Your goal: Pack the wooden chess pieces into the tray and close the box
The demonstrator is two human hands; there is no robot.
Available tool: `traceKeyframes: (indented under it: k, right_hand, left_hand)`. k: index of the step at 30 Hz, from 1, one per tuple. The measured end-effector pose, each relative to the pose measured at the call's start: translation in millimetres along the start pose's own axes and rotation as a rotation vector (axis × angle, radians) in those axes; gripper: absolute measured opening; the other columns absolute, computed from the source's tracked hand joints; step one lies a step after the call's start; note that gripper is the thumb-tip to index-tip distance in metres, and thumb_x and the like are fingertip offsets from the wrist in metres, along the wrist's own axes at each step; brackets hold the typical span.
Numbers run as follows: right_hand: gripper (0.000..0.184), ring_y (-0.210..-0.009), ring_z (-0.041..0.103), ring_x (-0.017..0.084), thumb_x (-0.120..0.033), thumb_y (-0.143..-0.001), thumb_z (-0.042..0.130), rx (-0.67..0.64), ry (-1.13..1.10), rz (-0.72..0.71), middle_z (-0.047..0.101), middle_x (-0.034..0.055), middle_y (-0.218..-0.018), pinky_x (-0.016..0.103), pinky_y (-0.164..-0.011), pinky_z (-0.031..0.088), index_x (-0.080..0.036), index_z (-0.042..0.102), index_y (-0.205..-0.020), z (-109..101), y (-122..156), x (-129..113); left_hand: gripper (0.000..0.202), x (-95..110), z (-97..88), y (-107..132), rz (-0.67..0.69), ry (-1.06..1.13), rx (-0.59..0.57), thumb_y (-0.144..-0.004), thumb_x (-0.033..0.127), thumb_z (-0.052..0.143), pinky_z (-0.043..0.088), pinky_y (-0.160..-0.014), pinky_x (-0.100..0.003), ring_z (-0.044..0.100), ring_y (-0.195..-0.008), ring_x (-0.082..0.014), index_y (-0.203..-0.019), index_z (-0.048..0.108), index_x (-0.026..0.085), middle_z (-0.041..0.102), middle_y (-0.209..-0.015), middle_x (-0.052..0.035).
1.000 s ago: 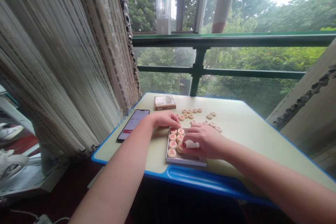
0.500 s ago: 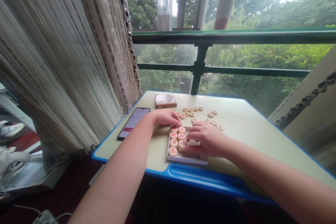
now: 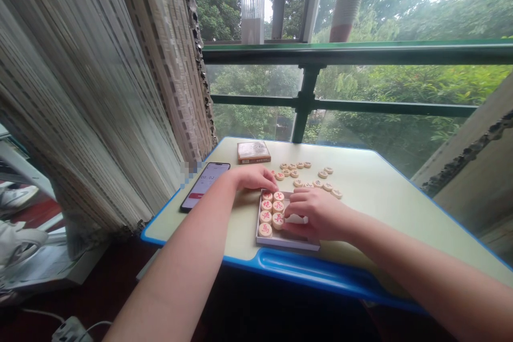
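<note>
A shallow white box [image 3: 287, 241] lies near the front edge of a pale table [image 3: 372, 192] with a blue rim. Inside it, several round wooden chess pieces [image 3: 271, 212] with red characters sit in two rows. My left hand [image 3: 256, 177] rests at the box's far left corner, fingers curled down on the table. My right hand [image 3: 315, 212] lies over the box's right half, fingers bent, fingertips against the pieces in the second row. Several loose pieces [image 3: 308, 175] lie scattered on the table behind the box.
A phone [image 3: 205, 185] with a lit timer screen lies at the table's left edge. A small brown lidded box [image 3: 253, 152] sits at the back left. A woven curtain [image 3: 120, 91] hangs at the left, a green railing [image 3: 352, 53] and window behind.
Both hands have stayed at the box. The right fingers have nudged a piece straight into the second row. The view has tilted slightly.
</note>
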State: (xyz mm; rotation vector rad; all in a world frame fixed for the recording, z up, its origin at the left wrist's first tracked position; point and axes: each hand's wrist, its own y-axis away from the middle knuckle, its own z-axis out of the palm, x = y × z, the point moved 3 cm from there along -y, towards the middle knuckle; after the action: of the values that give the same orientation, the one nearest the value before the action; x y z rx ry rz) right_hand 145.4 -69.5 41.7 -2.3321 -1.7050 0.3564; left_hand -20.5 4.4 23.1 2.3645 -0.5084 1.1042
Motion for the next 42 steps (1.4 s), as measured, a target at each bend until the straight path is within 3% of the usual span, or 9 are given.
traceKeyframes:
  k: [14,20,24,29,31,36,42]
  right_hand:
    - [0.028,-0.056,0.046,0.012,-0.034,-0.083,0.049,0.024,0.073,0.018,0.057,0.002,-0.059,0.024,-0.057,0.035,-0.018,0.06,-0.062,-3.7,1.4,2.6]
    - [0.017,-0.067,0.055,0.015,-0.023,-0.08,0.049,0.022,0.265,0.351,0.064,0.0042,-0.072,0.024,-0.056,0.033,-0.019,0.065,-0.083,-3.0,2.7,23.1]
    - [0.017,-0.068,0.058,0.016,-0.026,-0.077,0.052,-0.102,0.291,0.556,0.067,0.0038,-0.077,0.024,-0.055,0.034,-0.022,0.066,-0.086,0.1,5.4,35.7]
    - [0.018,-0.07,0.059,0.017,-0.026,-0.079,0.049,-0.146,0.276,0.63,0.068,0.0023,-0.082,0.024,-0.055,0.034,-0.024,0.067,-0.078,2.6,6.3,41.4]
    - [0.02,-0.071,0.059,0.017,-0.027,-0.08,0.048,-0.142,0.286,0.658,0.068,0.003,-0.081,0.024,-0.056,0.035,-0.024,0.067,-0.076,2.8,6.8,44.5]
    - [0.025,-0.072,0.059,0.018,-0.034,-0.083,0.045,-0.122,0.303,0.764,0.068,0.0037,-0.079,0.024,-0.056,0.036,-0.024,0.068,-0.078,3.5,11.0,60.7]
    - [0.024,-0.069,0.058,0.017,-0.034,-0.082,0.046,-0.091,0.259,0.788,0.068,0.0029,-0.078,0.024,-0.055,0.036,-0.024,0.068,-0.078,5.9,14.5,73.3]
  left_hand:
    - [0.026,-4.2,0.0,-4.1,0.002,0.009,0.005,-0.062,0.035,0.067,0.039,-0.068,-0.024,0.055,-0.074,-0.0129,-0.081,0.071,0.017,0.067,-0.08,-0.0014]
    - [0.019,-3.0,0.8,-4.7,0.023,0.029,0.009,-0.064,0.026,0.062,0.041,-0.067,-0.023,0.055,-0.074,-0.0129,-0.079,0.071,0.018,0.067,-0.08,-0.0011]
    - [0.018,-3.5,-0.5,-9.8,0.041,0.023,0.167,-0.066,0.022,0.057,0.042,-0.064,-0.023,0.056,-0.07,-0.013,-0.077,0.07,0.016,0.067,-0.079,-0.0024]
    - [0.025,-6.7,-8.4,-18.2,0.094,-0.169,0.545,-0.069,0.023,0.058,0.044,-0.073,-0.027,0.057,-0.077,-0.016,-0.091,0.068,0.016,0.065,-0.092,-0.0057]
    - [0.03,-9.2,-11.3,-20.1,0.106,-0.28,0.636,-0.069,0.024,0.059,0.043,-0.079,-0.028,0.058,-0.084,-0.018,-0.097,0.067,0.017,0.063,-0.101,-0.007]
    - [0.037,-16.5,-11.2,-24.1,0.098,-0.369,0.556,-0.069,0.04,0.061,0.043,-0.082,-0.029,0.059,-0.091,-0.0233,-0.097,0.069,0.018,0.064,-0.103,-0.0094]
    - [0.03,-17.7,-11.7,-25.0,0.095,-0.33,0.557,-0.07,0.035,0.061,0.044,-0.081,-0.029,0.06,-0.09,-0.0225,-0.092,0.07,0.017,0.066,-0.101,-0.0084]
